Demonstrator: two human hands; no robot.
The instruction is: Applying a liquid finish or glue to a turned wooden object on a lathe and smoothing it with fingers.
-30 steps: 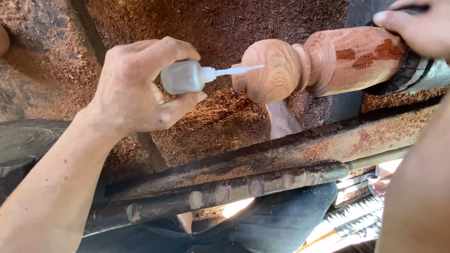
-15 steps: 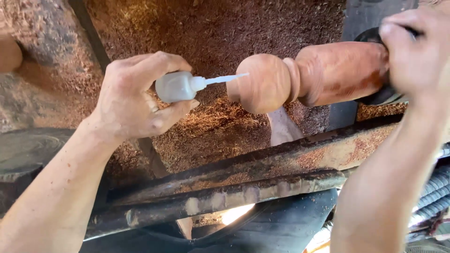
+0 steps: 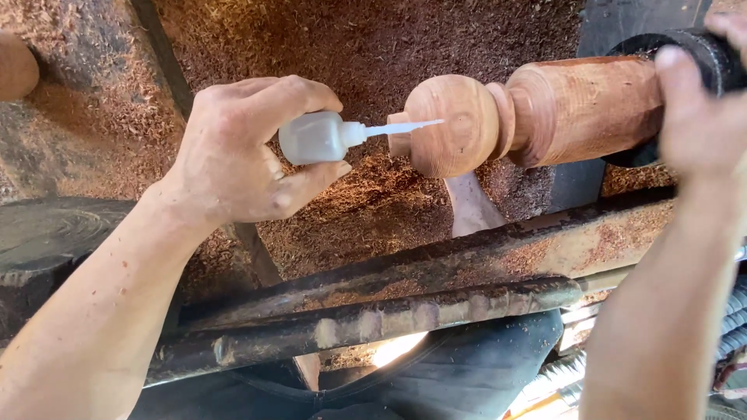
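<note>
The left hand (image 3: 233, 155) grips a small white bottle (image 3: 315, 138), its nozzle touching the turned wooden spindle (image 3: 529, 117); the right hand (image 3: 700, 117) clasps the black chuck (image 3: 692, 47) at the spindle's far end.

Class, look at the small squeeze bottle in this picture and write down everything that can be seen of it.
The squeeze bottle is small, of soft-looking whitish-grey plastic, with a long thin white nozzle. It lies roughly level, nozzle pointing right. The left hand grips its body between fingers above and thumb below, hiding its rear. The nozzle tip meets the rounded end of the turned wood piece; whether it touches cannot be told. Wood shavings lie beneath.
</note>
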